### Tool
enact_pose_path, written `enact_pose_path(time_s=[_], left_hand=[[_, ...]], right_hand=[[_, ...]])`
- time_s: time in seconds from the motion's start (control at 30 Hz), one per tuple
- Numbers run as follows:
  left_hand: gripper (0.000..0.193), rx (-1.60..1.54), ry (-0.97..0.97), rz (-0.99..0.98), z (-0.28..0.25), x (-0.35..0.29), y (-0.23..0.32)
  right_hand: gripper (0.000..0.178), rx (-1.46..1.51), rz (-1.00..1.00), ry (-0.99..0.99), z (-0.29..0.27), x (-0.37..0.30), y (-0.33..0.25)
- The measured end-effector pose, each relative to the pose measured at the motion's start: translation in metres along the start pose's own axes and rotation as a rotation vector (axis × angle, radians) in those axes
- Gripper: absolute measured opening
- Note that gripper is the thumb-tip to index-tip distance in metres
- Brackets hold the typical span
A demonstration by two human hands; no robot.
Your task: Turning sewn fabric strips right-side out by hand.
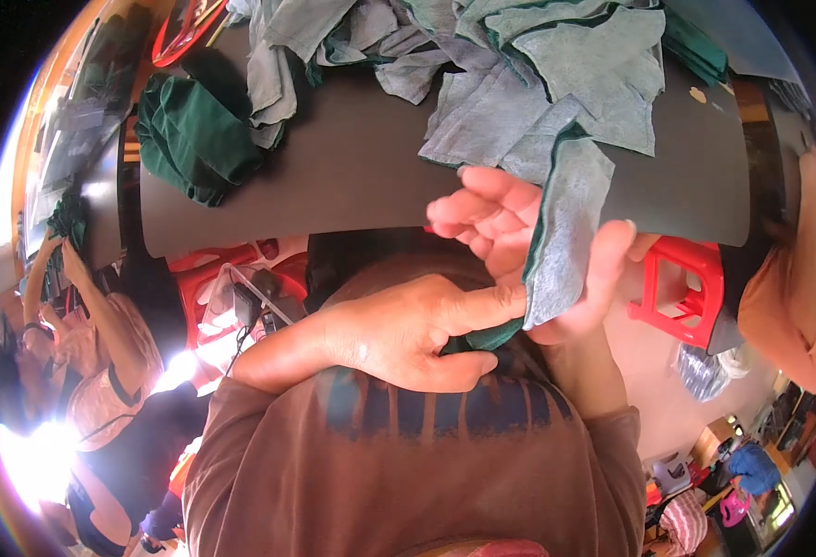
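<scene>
A folded cloth strip (570,232), pale grey-blue outside with a dark green layer at its edge, lies across the palm of my right hand (496,218). That hand is palm up, its fingers apart and slightly curled, the thumb clear of the strip. My left hand (408,330) comes across from the left. Its forefinger reaches the strip's lower left edge. Dark green cloth (496,334) shows between this forefinger and thumb, so the left hand seems closed on it; part of the grip is hidden. Beyond my hands, many similar grey-blue cloth pieces (491,111) lie heaped on the table.
The dark table (352,176) curves across the front. A crumpled dark green cloth (194,139) lies at its left, near a red-rimmed object (185,37). A red stool (681,288) stands to the right. Other people work at the left (106,353) and right (797,288).
</scene>
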State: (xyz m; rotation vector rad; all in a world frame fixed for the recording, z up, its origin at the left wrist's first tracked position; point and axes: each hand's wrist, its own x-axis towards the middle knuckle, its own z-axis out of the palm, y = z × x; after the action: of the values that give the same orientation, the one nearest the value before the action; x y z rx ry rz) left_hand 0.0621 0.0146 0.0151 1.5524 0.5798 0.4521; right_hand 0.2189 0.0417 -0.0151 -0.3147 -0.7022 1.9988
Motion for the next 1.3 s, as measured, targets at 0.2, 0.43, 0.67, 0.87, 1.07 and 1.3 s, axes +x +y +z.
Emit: enact_pose_path(time_s=[0.2,0.43,0.67,0.87,1.07,1.3], left_hand=[[0.082,-0.53,-0.011,-0.031,0.005,-0.009,-0.004],[0.081,-0.94,-0.12,-0.039,0.004,-0.007,0.001],[0.026,-0.997,0.238,-0.021,0.008,0.002,-0.002],[0.026,-0.813,0.269,0.057,0.003,0.004,-0.003],[0.028,-0.81,0.242,0.048,0.003,0.006,-0.006],[0.034,-1.034,0.062,-0.208,0.0,-0.003,0.012]], right_hand=[[0.08,-0.134,0.208,0.068,0.018,-0.006,-0.008],[0.065,-0.237,0.205,-0.063,0.02,-0.008,-0.008],[0.072,-0.256,0.326,-0.038,0.025,-0.005,-0.011],[0.075,-0.327,-0.106,-0.035,0.008,-0.014,-0.008],[0.052,-0.383,-0.219,0.083,0.015,-0.016,-0.019],[0.045,-0.312,-0.003,0.027,0.021,-0.015,-0.01]])
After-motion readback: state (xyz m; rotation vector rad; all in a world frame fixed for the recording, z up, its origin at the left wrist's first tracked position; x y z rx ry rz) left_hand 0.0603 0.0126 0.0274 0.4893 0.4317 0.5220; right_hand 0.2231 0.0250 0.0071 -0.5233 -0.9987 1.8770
